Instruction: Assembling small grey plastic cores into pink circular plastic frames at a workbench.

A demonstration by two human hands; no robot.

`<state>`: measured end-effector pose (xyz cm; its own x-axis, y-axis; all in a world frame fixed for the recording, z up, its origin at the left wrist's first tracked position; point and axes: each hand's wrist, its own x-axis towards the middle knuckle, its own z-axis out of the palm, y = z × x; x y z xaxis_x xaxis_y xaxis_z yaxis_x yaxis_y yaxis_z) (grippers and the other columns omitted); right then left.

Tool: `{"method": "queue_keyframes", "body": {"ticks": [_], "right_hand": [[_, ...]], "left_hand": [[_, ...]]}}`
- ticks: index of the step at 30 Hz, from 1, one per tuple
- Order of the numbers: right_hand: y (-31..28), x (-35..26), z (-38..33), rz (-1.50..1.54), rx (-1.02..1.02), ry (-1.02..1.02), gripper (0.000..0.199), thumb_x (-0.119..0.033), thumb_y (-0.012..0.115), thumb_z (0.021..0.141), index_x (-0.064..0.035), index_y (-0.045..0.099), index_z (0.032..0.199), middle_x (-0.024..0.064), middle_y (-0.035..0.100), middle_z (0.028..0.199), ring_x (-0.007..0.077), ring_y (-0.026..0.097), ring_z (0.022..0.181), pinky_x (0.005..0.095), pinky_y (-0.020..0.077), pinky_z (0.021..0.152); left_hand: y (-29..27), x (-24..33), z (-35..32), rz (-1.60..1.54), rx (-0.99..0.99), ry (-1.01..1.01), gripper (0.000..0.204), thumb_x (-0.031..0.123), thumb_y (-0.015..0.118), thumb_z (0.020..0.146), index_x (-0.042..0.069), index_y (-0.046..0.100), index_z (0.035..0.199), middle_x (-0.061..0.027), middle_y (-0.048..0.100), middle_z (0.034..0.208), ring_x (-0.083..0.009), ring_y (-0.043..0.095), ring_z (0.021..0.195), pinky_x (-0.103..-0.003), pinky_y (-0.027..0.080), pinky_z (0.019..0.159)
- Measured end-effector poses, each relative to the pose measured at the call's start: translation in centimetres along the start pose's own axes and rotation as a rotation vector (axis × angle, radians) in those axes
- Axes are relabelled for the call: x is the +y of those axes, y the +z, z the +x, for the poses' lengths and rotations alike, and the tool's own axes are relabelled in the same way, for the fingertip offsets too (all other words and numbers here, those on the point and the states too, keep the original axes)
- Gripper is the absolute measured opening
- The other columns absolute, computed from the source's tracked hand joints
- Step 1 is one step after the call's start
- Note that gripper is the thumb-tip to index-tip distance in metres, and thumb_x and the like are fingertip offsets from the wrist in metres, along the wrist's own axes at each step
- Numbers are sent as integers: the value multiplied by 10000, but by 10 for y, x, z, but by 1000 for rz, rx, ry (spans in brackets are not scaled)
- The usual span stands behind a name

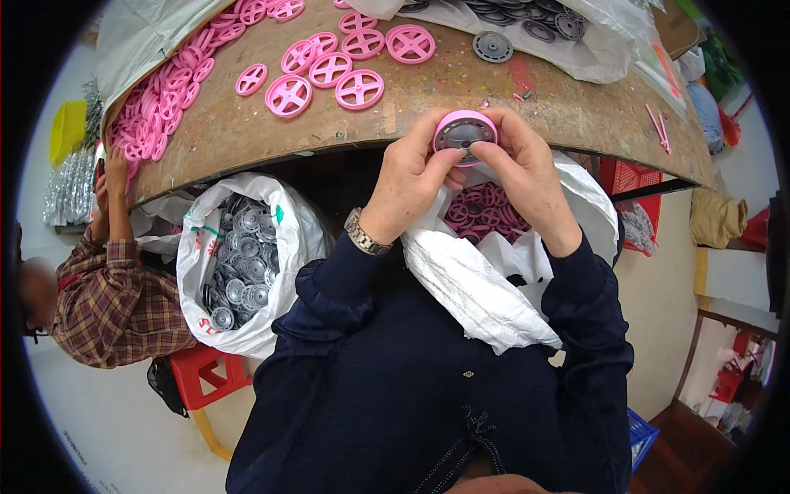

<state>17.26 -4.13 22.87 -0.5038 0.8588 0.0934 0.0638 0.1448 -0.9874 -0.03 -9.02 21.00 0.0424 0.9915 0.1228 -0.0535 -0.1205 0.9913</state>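
Left grip [411,173] and right grip [522,156] hold a pink-rimmed grey disc [465,129] at the near edge of the tabletop [428,90], thumbs on its face. Watch [367,234] on left wrist. Loose pink spoked wheels [331,70] lie ahead; pink heap [169,103] farther left; a lone grey disc [493,47] near white sheeting [605,62]. Below: left sack [286,276] holds silvery grey parts [247,247], right sack [477,284] darker pink wheels [485,210]. Far left, co-worker's plaid sleeve [123,309].

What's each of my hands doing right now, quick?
Left hand: closed, holding the left side of the pink wheel with the grey disc.
Right hand: closed, holding the same wheel's right side.
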Motion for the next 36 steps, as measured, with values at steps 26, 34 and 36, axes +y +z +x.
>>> {"method": "queue_keyframes", "body": {"ticks": [26, 34, 36], "right_hand": [[-74, -15, -25, -752, -388, 191, 309, -150, 713, 823, 27, 653, 1069, 105, 685, 839, 149, 617, 750, 308, 499, 716], [-64, -18, 59, -670, 121, -198, 284, -212, 659, 906, 14, 655, 1078, 119, 687, 916, 198, 652, 805, 317, 506, 717], [-68, 0, 88, -904, 209, -301, 322, -249, 673, 891, 0, 655, 1094, 123, 688, 965, 244, 658, 858, 346, 515, 737]], "left_hand": [[-84, 2, 33, 1483, 471, 363, 492, 393, 745, 800, 77, 629, 1160, -116, 594, 971, -315, 547, 959, -447, 464, 770], [-84, -15, 45, 1514, 509, 322, 514, 403, 774, 748, 105, 637, 1144, -108, 606, 965, -303, 554, 951, -451, 451, 746], [-84, -14, 43, 1477, 519, 338, 516, 388, 773, 748, 108, 630, 1156, -112, 609, 983, -307, 555, 963, -448, 451, 770]]}}
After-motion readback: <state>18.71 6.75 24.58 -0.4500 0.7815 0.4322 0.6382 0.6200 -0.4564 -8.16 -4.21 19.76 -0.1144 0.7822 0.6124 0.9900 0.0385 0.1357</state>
